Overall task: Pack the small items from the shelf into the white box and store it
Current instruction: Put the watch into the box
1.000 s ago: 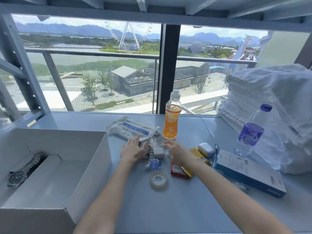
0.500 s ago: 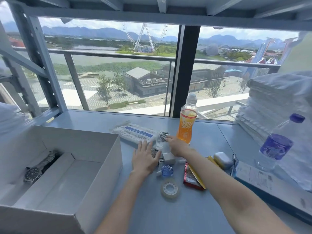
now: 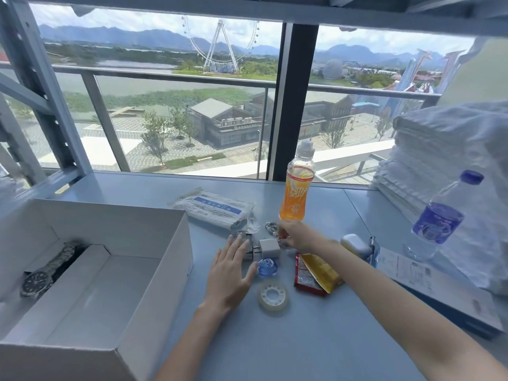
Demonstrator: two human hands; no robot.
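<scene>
Head camera looks down on a grey shelf (image 3: 302,347) by a big window. A tall pile of white towels (image 3: 445,160) sits on the right, out of the way. The white box (image 3: 162,284) stands on the left with its top open. It is close beside the little things, so I think each one needs only a short trip to go in. A flat blue box (image 3: 428,292) lies at the right edge, with a water bottle (image 3: 437,221) next to it. An orange drink bottle (image 3: 297,188) stands upright at the back. A white packet (image 3: 217,209) lies flat near the white box.

The two hands are apart. The left hand (image 3: 229,276) lies flat with straight fingers, its tips on a small metal thing (image 3: 247,244), maybe to stop the pile from sliding. The right hand (image 3: 298,237) reaches over with its fingers bent down next to a shiny beaded thing (image 3: 270,226). I cannot tell if it holds anything.

A watch (image 3: 46,273) already lies in a slot at the left side of the white box. Out on the shelf are snack packs (image 3: 310,276), a tape roll (image 3: 273,297), a white case (image 3: 354,243), a white charger (image 3: 269,247) between the hands, and a tiny blue thing (image 3: 267,267) just beside the left thumb. Most of the packing is not yet done.
</scene>
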